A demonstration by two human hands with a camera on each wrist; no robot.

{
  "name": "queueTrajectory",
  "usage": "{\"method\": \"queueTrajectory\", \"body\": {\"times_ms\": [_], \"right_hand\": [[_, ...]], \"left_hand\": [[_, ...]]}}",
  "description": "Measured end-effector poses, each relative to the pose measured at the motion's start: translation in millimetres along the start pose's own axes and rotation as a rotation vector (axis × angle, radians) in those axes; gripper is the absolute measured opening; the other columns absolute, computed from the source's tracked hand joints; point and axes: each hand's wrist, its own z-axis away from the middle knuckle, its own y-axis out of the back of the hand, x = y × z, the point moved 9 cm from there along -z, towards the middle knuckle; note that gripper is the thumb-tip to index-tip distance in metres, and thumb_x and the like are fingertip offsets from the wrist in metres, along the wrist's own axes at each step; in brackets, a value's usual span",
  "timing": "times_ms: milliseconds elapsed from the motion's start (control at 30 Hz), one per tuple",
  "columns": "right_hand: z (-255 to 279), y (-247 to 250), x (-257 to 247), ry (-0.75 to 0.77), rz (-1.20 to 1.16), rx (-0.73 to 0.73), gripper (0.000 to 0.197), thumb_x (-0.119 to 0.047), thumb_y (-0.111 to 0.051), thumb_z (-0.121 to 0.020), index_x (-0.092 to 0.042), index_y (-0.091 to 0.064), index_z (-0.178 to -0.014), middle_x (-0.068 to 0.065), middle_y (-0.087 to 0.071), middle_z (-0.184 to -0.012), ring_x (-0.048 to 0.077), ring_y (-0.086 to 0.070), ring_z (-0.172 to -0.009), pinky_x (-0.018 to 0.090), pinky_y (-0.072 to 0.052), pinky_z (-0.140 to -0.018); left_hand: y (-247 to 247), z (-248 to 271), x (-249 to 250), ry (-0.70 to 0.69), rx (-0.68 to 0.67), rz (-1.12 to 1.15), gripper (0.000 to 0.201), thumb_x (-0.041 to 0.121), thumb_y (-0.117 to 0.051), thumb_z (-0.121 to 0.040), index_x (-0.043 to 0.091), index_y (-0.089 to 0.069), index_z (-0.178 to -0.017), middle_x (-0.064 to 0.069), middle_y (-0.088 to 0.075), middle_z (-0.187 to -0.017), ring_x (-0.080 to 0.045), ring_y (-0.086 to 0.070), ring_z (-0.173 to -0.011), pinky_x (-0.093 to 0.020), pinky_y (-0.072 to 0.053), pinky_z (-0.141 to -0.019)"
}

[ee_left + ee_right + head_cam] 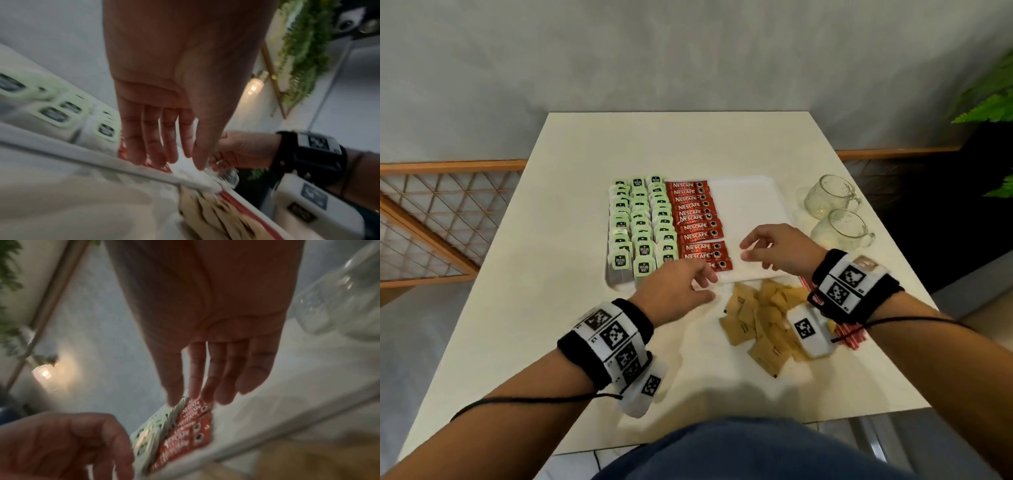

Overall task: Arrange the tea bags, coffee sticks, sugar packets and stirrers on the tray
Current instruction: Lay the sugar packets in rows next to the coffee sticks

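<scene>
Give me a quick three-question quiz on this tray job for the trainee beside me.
1. True or false: the coffee sticks lie directly right of the tea bags on the tray.
2. Where are the sugar packets? A. on the tray. B. on the table, near the tray's front edge. C. in a glass cup.
3. Fill in: the two glass cups stand off the tray on its ____ side.

Key: 1 true. 2 B. 3 right. Neither the left hand nor the right hand holds anything.
</scene>
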Motion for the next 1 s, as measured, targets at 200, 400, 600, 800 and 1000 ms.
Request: {"method": "queueTrajectory", "body": {"times_ms": [200, 400, 600, 800, 1000], "right_hand": [[66.5, -29.6, 25.3, 0.12, 0.583, -0.324, 0.076, -0.047, -0.087, -0.056, -0.033, -0.053, -0.122, -0.012, -0.052, -0.111, 0.003, -0.053, -0.09, 0.024, -0.048, -0.079], [73.5, -48.4, 31.3, 0.218, 0.6, -0.247, 0.082, -0.047, -0.087, -0.054, -0.028, -0.045, -0.122, -0.012, -0.049, -0.11, 0.011, -0.054, -0.092, 0.028, -0.046, -0.073], [66.1, -44.1, 43.3, 0.19, 0.415, -0.235, 0.052, -0.032, -0.086, -0.065, -0.024, -0.056, -0.108, -0.008, -0.057, -0.101, 0.009, -0.055, -0.086, 0.023, -0.045, -0.073], [64.8, -34.3, 35.3, 0.251, 0.423, -0.253, 0.033, -0.028, -0.081, -0.075, -0.018, -0.067, -0.103, -0.009, -0.057, -0.094, -0.003, -0.046, -0.07, 0.009, -0.032, -0.06], [63.0, -17.3, 19.3, 0.285, 0.403, -0.256, 0.022, -0.019, -0.084, -0.069, -0.018, -0.075, -0.09, -0.011, -0.061, -0.084, -0.009, -0.052, -0.061, 0.008, -0.039, -0.059]], "left_hand": [[-65.5, 1.7, 28.6, 0.043, -0.098, -0.425, 0.072, 0.058, -0.076, -0.069, 0.02, -0.047, -0.123, 0.001, -0.055, -0.115, -0.02, -0.057, -0.101, -0.029, -0.04, -0.073], [-76.2, -1.6, 19.1, 0.125, -0.123, -0.395, 0.06, 0.048, -0.08, -0.068, 0.018, -0.052, -0.112, -0.001, -0.059, -0.108, -0.021, -0.059, -0.096, -0.029, -0.039, -0.069], [-59.1, 7.1, 3.9, 0.092, -0.147, -0.427, 0.028, 0.044, -0.066, -0.086, 0.019, -0.058, -0.097, 0.001, -0.057, -0.098, -0.022, -0.06, -0.096, -0.032, -0.045, -0.071], [-31.2, 6.8, 15.7, 0.006, -0.156, -0.233, 0.026, 0.04, -0.077, -0.078, 0.025, -0.056, -0.077, 0.009, -0.055, -0.086, -0.012, -0.052, -0.08, -0.026, -0.039, -0.065], [-85.5, -14.2, 53.6, -0.187, -0.312, -0.336, 0.031, 0.048, -0.068, -0.067, 0.024, -0.048, -0.068, 0.0, -0.054, -0.106, -0.02, -0.052, -0.089, -0.04, -0.049, -0.08]]}}
